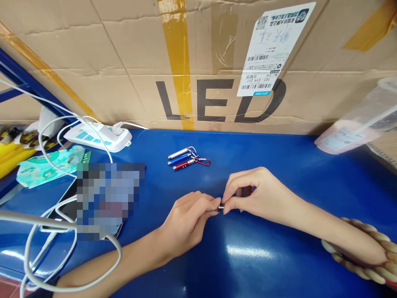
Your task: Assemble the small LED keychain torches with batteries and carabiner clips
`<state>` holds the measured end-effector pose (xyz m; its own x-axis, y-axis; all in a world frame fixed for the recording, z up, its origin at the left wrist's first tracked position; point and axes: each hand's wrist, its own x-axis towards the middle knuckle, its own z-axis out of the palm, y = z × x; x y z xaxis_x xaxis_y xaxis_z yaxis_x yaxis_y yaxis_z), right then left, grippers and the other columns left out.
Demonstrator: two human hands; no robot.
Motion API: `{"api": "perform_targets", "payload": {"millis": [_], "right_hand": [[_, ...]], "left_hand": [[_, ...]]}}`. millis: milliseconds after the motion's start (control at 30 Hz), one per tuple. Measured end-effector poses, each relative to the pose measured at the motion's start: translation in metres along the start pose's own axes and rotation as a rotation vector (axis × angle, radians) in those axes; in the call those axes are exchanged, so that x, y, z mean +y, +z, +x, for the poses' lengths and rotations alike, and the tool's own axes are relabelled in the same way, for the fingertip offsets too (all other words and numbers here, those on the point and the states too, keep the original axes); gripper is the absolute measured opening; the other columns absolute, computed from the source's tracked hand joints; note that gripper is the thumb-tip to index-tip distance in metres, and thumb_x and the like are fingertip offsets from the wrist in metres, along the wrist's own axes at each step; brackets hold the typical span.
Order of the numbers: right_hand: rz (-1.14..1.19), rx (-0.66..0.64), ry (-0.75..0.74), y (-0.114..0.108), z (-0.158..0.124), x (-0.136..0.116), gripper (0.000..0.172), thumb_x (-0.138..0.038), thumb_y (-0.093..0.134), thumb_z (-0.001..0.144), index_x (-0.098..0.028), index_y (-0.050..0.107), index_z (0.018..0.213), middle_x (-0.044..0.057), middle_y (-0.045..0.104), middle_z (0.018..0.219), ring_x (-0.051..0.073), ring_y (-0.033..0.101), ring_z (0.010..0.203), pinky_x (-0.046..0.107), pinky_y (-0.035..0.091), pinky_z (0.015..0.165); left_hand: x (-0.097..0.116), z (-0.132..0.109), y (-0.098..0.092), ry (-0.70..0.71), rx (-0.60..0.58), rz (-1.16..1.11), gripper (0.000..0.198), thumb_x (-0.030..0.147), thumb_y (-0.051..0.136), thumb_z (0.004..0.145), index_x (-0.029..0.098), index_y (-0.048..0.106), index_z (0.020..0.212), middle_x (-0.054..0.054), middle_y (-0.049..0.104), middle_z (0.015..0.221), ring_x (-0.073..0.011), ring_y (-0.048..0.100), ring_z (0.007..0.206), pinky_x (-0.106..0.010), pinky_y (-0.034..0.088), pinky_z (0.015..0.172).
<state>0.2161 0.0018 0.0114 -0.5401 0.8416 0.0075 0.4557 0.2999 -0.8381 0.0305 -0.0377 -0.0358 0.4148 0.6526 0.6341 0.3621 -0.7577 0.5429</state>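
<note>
My left hand (192,219) and my right hand (251,190) meet above the blue table, fingertips almost touching. Between them is a small red and silver object (221,207), mostly hidden by the fingers; both hands pinch it. Something red also shows behind the curled fingers of my right hand. Beyond the hands, three small pen-like keychain lights lie side by side: a silver one (178,153), a blue one (180,159) and a red one (183,164) with a red carabiner clip.
A cardboard box (139,82) stands along the table's back edge. At left are a white power strip (99,138), loose white cables, a green packet (49,165) and a pixelated device (108,198). A translucent container (350,132) stands at back right.
</note>
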Motion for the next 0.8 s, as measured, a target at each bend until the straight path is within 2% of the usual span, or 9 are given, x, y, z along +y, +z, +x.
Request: {"api": "perform_targets", "payload": {"millis": [300, 500, 633, 800], "right_hand": [[0.323, -0.076, 0.203, 0.005, 0.006, 0.007, 0.009, -0.023, 0.075, 0.062, -0.016, 0.069, 0.062, -0.004, 0.059, 0.050, 0.007, 0.051, 0.039, 0.018, 0.037, 0.037], [0.319, -0.127, 0.205, 0.001, 0.009, 0.009, 0.007, -0.019, 0.075, 0.062, -0.016, 0.069, 0.063, -0.005, 0.058, 0.048, 0.006, 0.052, 0.041, 0.016, 0.038, 0.039], [0.330, -0.165, 0.211, 0.002, 0.010, 0.015, 0.009, -0.023, 0.073, 0.064, -0.016, 0.067, 0.064, -0.004, 0.061, 0.053, 0.007, 0.054, 0.044, 0.017, 0.042, 0.042], [0.307, -0.160, 0.169, 0.001, 0.010, 0.018, 0.011, -0.026, 0.073, 0.065, -0.017, 0.066, 0.066, -0.003, 0.063, 0.058, 0.008, 0.055, 0.046, 0.018, 0.043, 0.044]], "left_hand": [[-0.006, 0.000, 0.000, 0.024, 0.004, 0.078, 0.016, 0.001, 0.047, 0.086, 0.015, 0.053, 0.089, -0.005, 0.066, 0.076, -0.0119, 0.058, 0.061, -0.023, 0.048, 0.055], [-0.007, 0.000, 0.001, -0.042, -0.048, 0.003, 0.011, 0.005, 0.048, 0.088, 0.015, 0.052, 0.087, -0.005, 0.064, 0.074, -0.0124, 0.059, 0.063, -0.022, 0.049, 0.055], [-0.009, 0.000, 0.001, -0.046, -0.089, -0.012, 0.013, 0.005, 0.046, 0.088, 0.016, 0.052, 0.087, -0.005, 0.064, 0.074, -0.0125, 0.060, 0.064, -0.022, 0.050, 0.056], [-0.011, 0.001, 0.001, -0.037, -0.078, -0.001, 0.011, 0.006, 0.048, 0.088, 0.016, 0.052, 0.089, -0.005, 0.066, 0.074, -0.0135, 0.064, 0.066, -0.022, 0.052, 0.057]]}}
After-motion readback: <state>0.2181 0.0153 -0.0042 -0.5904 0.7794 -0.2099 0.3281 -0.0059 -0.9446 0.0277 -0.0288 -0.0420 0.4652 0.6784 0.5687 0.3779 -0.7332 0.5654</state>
